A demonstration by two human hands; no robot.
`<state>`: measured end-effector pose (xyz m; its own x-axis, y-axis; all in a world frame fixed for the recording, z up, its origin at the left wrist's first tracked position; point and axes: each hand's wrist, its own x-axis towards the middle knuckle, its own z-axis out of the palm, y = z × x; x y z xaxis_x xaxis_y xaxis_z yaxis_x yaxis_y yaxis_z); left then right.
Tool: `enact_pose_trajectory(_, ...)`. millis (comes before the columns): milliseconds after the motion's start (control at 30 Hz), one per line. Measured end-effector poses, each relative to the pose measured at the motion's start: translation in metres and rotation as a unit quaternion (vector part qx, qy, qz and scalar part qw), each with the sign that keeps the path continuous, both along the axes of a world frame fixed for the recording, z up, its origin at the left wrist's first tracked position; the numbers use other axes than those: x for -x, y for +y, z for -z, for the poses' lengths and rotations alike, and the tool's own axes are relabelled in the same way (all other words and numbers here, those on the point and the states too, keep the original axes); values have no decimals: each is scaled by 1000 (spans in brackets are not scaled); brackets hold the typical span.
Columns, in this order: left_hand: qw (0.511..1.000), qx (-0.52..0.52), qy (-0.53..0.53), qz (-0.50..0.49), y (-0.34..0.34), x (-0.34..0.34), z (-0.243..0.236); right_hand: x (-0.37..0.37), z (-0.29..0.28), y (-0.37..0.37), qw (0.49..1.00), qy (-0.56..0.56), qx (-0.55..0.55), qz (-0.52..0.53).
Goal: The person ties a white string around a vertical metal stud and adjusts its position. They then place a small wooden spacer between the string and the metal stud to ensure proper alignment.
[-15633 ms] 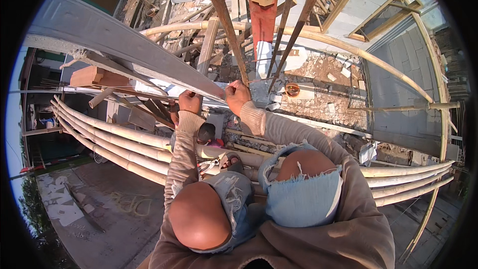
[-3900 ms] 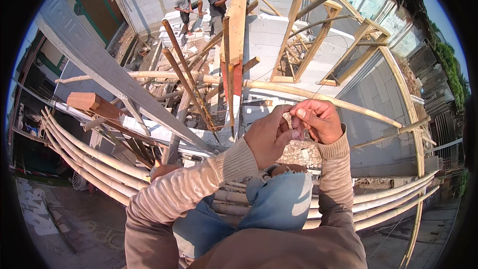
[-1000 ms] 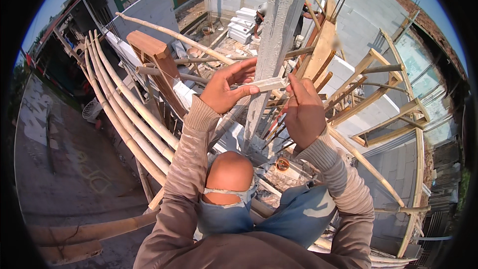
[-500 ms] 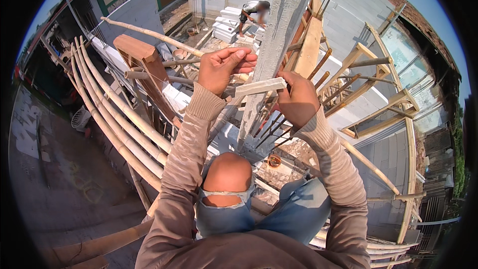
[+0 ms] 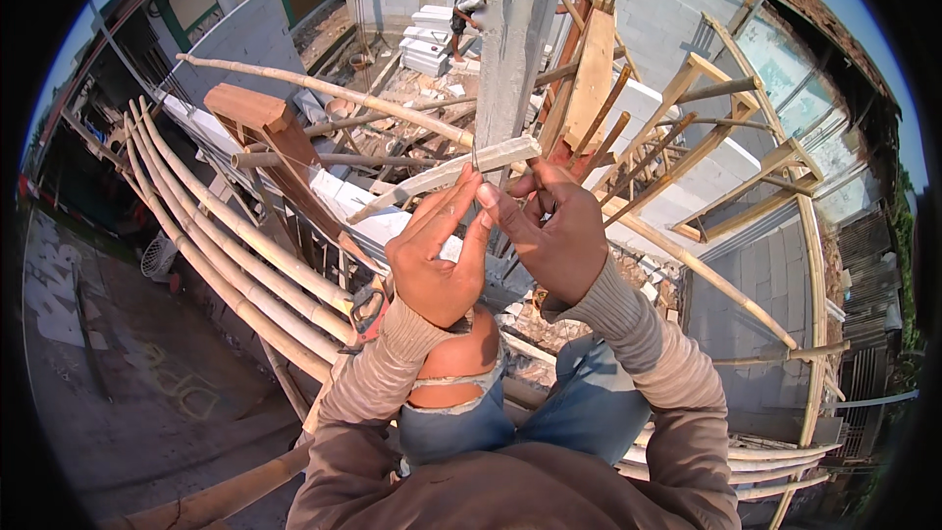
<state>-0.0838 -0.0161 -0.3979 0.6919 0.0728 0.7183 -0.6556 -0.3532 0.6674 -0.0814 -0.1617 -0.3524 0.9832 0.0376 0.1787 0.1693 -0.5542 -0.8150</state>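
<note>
A long, pale wooden strip (image 5: 422, 180) lies slantwise in front of the concrete post (image 5: 510, 59). A thin dark wire or string (image 5: 476, 149) crosses this strip close to my fingertips. My left hand (image 5: 437, 250) is closed, its thumb and fingers pinched together just below the strip, apparently on that strand. My right hand (image 5: 559, 236) meets it there with bent fingers, thumb tip against the left fingertips; what it grips is hidden. Beside my left wrist is a handsaw (image 5: 367, 308) with a red and black handle.
Several bamboo poles (image 5: 226, 226) curve along the left, above the ground far below. Wooden formwork (image 5: 257, 108) stands front left. Planks, rods and a timber frame (image 5: 726, 137) crowd the right. Farther off, a person (image 5: 467, 15) bends beside stacked white blocks (image 5: 427, 49).
My left hand has come down and right to meet my right hand, which has left the strip's end. The view has shifted, and the handsaw now shows.
</note>
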Motion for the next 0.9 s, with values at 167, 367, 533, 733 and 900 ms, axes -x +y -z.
enact_pose_trajectory(167, 996, 4, 3, 85, -1, -2, 15, 0, 5, 12, 995, -96, 2, 25)
enact_pose_trajectory(367, 969, 188, 64, 148, -5, -17, 23, -9, 14, 2, 986, -160, 16, 43)
enact_pose_trajectory(533, 976, 95, 49, 192, 24, -84, 7, -13, 16, -2, 977, -201, 60, 39)
enact_pose_trajectory(733, 803, 36, 268, 530, 34, -139, 3, -17, 9, -9, 972, -224, 64, 27)
enact_pose_trajectory(900, 823, 111, 204, 519, 24, -135, 9, -16, 7, -11, 973, -212, 86, 19)
